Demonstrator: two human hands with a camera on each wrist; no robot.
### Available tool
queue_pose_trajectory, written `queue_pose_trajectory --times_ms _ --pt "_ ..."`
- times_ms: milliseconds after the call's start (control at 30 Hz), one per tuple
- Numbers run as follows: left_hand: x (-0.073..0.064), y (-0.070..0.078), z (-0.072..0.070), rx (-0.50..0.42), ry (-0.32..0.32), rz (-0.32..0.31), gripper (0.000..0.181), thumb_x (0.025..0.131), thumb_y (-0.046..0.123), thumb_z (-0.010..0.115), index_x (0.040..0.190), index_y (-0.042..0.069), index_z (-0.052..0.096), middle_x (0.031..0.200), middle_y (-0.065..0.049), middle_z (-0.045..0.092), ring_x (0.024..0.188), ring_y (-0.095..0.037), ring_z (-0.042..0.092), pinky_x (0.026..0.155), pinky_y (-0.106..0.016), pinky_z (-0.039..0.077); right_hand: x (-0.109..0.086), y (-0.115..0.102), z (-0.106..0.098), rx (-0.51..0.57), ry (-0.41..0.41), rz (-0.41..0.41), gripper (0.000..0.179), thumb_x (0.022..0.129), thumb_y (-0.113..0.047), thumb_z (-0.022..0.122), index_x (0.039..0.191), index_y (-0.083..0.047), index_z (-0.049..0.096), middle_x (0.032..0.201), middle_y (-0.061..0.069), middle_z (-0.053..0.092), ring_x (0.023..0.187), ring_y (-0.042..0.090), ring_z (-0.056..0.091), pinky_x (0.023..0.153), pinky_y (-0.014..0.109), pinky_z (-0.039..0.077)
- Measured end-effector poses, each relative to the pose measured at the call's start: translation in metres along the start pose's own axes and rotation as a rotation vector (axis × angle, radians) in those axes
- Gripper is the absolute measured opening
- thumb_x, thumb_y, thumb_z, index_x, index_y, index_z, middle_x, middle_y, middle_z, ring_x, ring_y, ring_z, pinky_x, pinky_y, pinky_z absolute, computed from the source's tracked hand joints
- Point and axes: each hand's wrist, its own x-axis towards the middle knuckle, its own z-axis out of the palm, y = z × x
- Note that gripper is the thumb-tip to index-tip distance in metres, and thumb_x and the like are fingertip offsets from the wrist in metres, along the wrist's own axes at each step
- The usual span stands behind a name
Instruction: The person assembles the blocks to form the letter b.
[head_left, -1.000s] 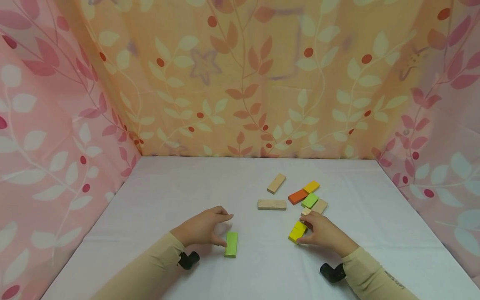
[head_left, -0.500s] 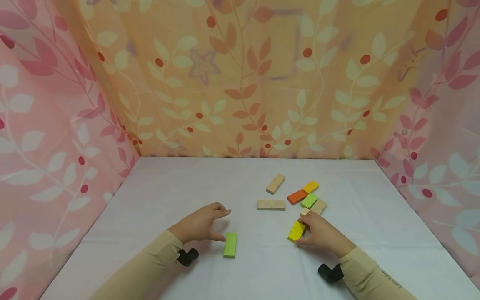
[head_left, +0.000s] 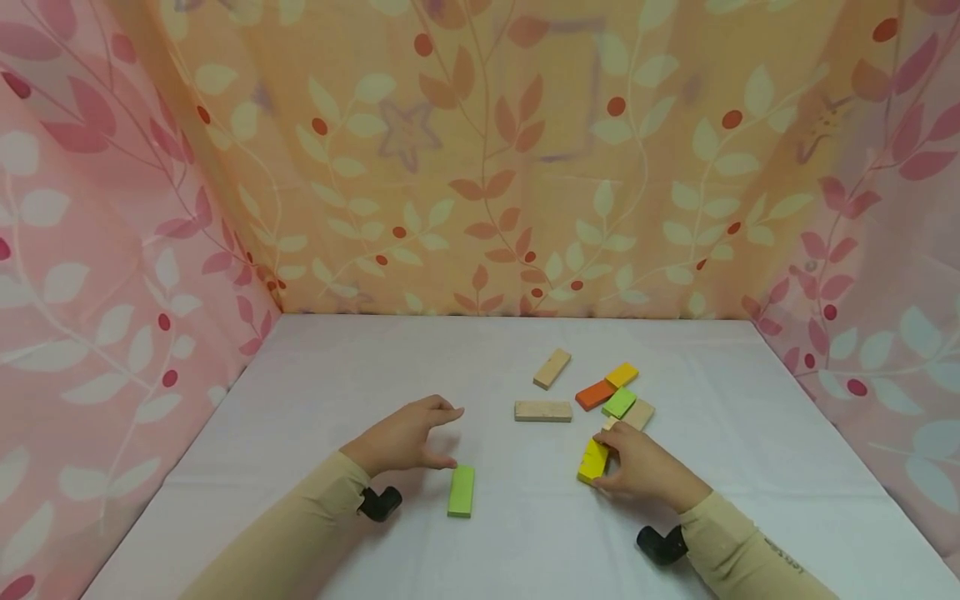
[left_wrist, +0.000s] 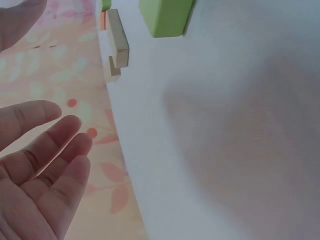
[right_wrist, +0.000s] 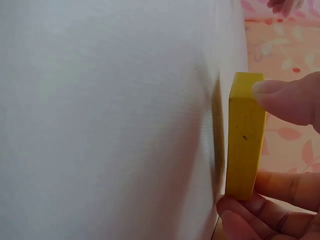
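Observation:
Between the thumb and fingers of my right hand (head_left: 645, 468) is a yellow wooden block (head_left: 592, 462), pinched by its ends. In the right wrist view the yellow block (right_wrist: 244, 142) appears tipped on edge, with a shadow beside it on the white cloth. My left hand (head_left: 405, 435) hovers over the table, thumb and fingers spread around nothing. Just in front of its thumb lies a light green block (head_left: 461, 492); the left wrist view shows that green block (left_wrist: 167, 16) apart from the fingers (left_wrist: 60, 145).
Beyond my right hand lie an orange block (head_left: 595, 395), a yellow-orange block (head_left: 622, 376), a second green block (head_left: 619, 403) and a plain wooden block (head_left: 640, 414), close together. Two more plain blocks (head_left: 543, 411) lie left of them. Patterned curtains (head_left: 480, 167) enclose the white table (head_left: 360, 358).
My left hand has risen slightly away from the light green block, which stays put. The yellow block has turned a little in my right hand, which has barely moved.

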Motion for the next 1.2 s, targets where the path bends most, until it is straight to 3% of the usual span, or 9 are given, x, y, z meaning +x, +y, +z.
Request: queue_pose_trajectory --times_ms 400,533,767,1200 --pt "0.001 0.000 -0.002 -0.039 -0.005 -0.026 0.072 0.075 0.040 0.073 0.132 0.004 0.048 0.114 -0.007 0.053 0.098 -0.021 0.055 0.081 -0.031 0.046 0.015 -0.009 -0.001 0.054 0.037 -0.112 0.059 0.067 -0.029 0.080 0.116 -0.003 0.059 0.093 0.000 0.052 0.080 0.013 0.049 0.070 0.027 0.046" --pt "0.000 -0.002 -0.002 -0.038 0.007 -0.027 0.072 0.075 0.041 0.072 0.132 0.005 0.048 0.114 -0.007 0.054 0.098 -0.021 0.055 0.081 -0.031 0.046 0.023 -0.015 0.001 0.071 0.043 -0.148 0.059 0.068 -0.029 0.079 0.118 -0.006 0.059 0.100 -0.001 0.053 0.083 0.011 0.050 0.071 0.025 0.046" --pt "-0.001 -0.004 -0.001 -0.034 0.037 -0.010 0.070 0.075 0.041 0.072 0.130 0.003 0.050 0.112 -0.006 0.054 0.097 -0.020 0.055 0.081 -0.031 0.046 0.039 -0.033 0.007 0.127 0.021 -0.203 0.058 0.069 -0.025 0.078 0.120 -0.006 0.057 0.099 -0.001 0.052 0.087 0.012 0.052 0.072 0.024 0.047" --pt "-0.007 -0.005 -0.004 -0.035 0.041 -0.054 0.070 0.075 0.042 0.072 0.131 0.005 0.050 0.114 -0.003 0.053 0.096 -0.019 0.055 0.081 -0.029 0.047 0.072 -0.075 0.023 0.114 -0.033 -0.292 0.060 0.072 -0.026 0.076 0.125 -0.007 0.055 0.101 -0.001 0.051 0.089 0.011 0.052 0.077 0.025 0.048"
